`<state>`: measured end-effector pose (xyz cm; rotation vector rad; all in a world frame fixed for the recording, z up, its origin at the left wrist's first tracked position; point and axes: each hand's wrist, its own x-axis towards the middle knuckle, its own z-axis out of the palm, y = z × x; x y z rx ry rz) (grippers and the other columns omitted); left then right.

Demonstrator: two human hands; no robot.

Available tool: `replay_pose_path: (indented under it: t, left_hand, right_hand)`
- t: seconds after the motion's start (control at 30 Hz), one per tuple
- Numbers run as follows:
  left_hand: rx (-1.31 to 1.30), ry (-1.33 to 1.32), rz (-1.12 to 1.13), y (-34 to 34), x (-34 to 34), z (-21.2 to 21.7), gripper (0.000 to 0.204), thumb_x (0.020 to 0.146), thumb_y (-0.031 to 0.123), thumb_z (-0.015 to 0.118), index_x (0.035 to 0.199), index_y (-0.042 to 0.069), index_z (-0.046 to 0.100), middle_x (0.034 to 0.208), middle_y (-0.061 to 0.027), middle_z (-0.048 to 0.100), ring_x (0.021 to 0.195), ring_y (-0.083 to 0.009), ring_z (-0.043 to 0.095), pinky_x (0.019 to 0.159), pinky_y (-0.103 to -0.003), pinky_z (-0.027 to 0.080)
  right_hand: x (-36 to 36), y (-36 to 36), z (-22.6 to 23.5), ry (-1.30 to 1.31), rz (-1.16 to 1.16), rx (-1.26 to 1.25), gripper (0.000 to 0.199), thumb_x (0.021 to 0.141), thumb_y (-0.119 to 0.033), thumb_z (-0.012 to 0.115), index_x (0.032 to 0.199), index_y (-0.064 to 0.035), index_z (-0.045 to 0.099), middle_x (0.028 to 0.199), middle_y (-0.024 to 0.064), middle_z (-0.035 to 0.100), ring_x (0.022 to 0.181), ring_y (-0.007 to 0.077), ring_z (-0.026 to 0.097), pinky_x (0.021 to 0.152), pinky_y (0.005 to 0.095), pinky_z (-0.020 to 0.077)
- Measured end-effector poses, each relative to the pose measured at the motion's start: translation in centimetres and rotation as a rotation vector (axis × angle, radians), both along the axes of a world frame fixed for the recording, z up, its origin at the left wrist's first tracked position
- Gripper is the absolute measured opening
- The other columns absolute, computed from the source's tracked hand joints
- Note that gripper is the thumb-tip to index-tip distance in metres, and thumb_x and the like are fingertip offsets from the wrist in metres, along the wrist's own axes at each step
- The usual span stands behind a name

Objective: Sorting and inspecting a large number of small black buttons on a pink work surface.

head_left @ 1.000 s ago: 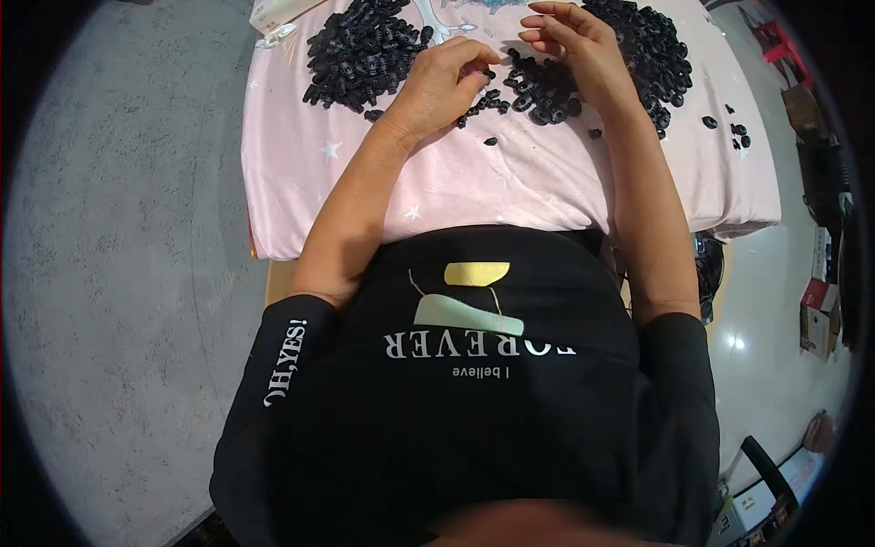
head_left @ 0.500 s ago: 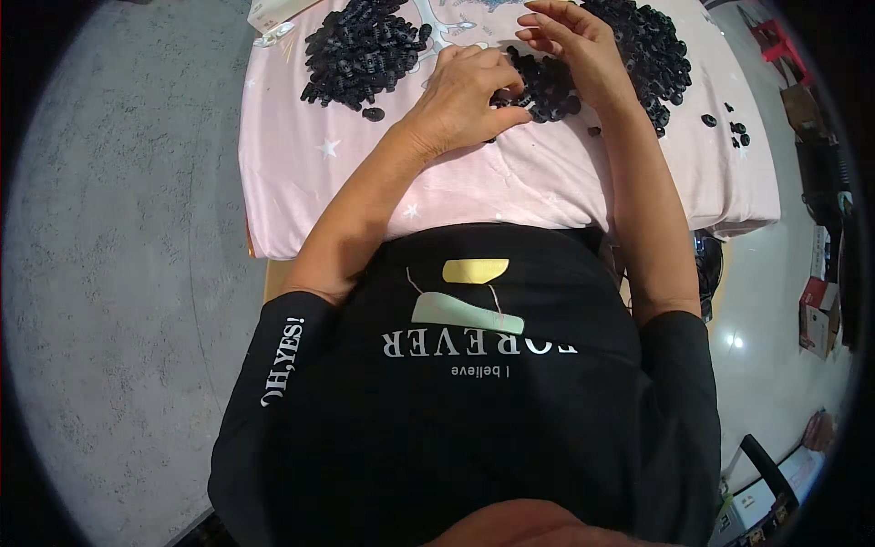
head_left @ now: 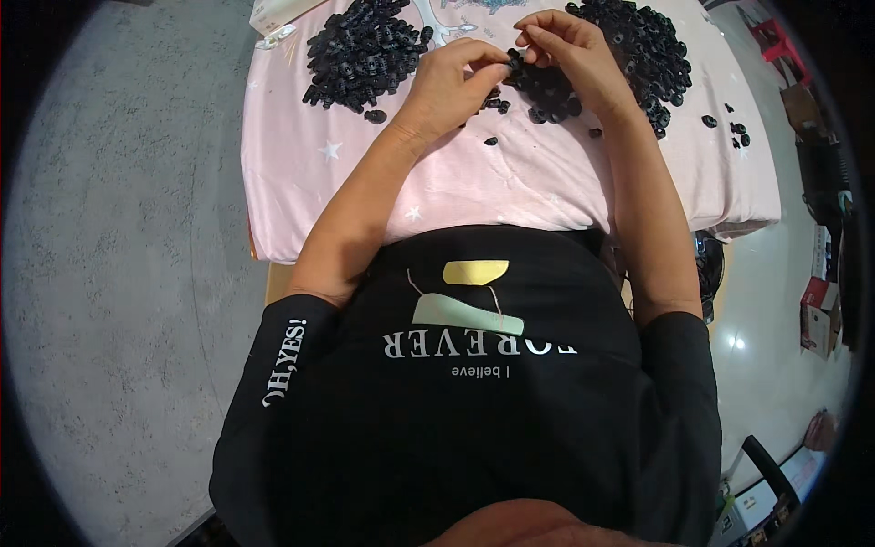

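Observation:
My left hand (head_left: pixel 453 84) is closed in a pinch, thumb and forefinger tips together at the left side of a small middle heap of black plastic parts (head_left: pixel 550 102). Whatever lies between those fingertips is too small to make out. Just across from it, my right hand (head_left: pixel 581 62) hovers over the same heap with thumb and fingers drawn together, and what it holds, if anything, does not show. A few loose black bits lie beneath my left hand, and a single black piece (head_left: pixel 491 141) rests nearer to me.
A pink star-patterned cloth (head_left: pixel 510 187) covers the table. One larger pile of black parts (head_left: pixel 357 56) stands at the left, another pile (head_left: pixel 654 59) at the right. Several stray pieces (head_left: pixel 739 135) lie farther right. A white box (head_left: pixel 276 13) sits at the far left corner.
My left hand has lifted a little from the cloth, its fingers closing to a pinch and uncovering loose bits below. My right hand has shifted slightly nearer, its fingers more curled.

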<state>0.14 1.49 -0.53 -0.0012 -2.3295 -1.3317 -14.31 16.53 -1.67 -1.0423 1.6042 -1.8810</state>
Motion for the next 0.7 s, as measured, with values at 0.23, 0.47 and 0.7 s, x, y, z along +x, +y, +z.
replay_pose_path:
  t: [0.23,0.47,0.7]
  left_hand:
    - [0.424,-0.091,-0.058,-0.2,0.1,0.4,0.013,0.093,0.008,0.063,0.105,0.002,0.064,0.090,-0.0019,0.066,0.078,-0.0064,0.062,0.063,-0.020,0.052]
    - [0.452,-0.066,-0.013,-0.4,-0.1,0.5,0.011,0.090,0.004,0.066,0.098,-0.002,0.065,0.085,-0.0037,0.069,0.076,-0.0069,0.064,0.067,-0.018,0.051]
    - [0.261,0.020,0.098,-2.4,-0.5,0.0,0.012,0.088,0.010,0.065,0.092,0.000,0.069,0.082,-0.0029,0.069,0.073,-0.0073,0.064,0.064,-0.022,0.051]
  right_hand:
    - [0.4,-0.2,0.2,0.020,0.132,0.029,0.019,0.096,-0.015,0.060,0.109,-0.0026,0.066,0.093,0.0008,0.067,0.079,0.0060,0.061,0.076,0.0191,0.0500]
    - [1.5,-0.5,0.7,0.035,0.131,0.067,0.021,0.094,-0.017,0.064,0.108,-0.0021,0.068,0.091,0.0012,0.067,0.081,0.0064,0.061,0.079,0.0211,0.0508]
    - [1.1,-0.9,0.3,-0.073,0.094,-0.005,0.022,0.097,-0.013,0.060,0.114,-0.0014,0.065,0.093,0.0033,0.067,0.084,0.0084,0.065,0.079,0.0206,0.0538]
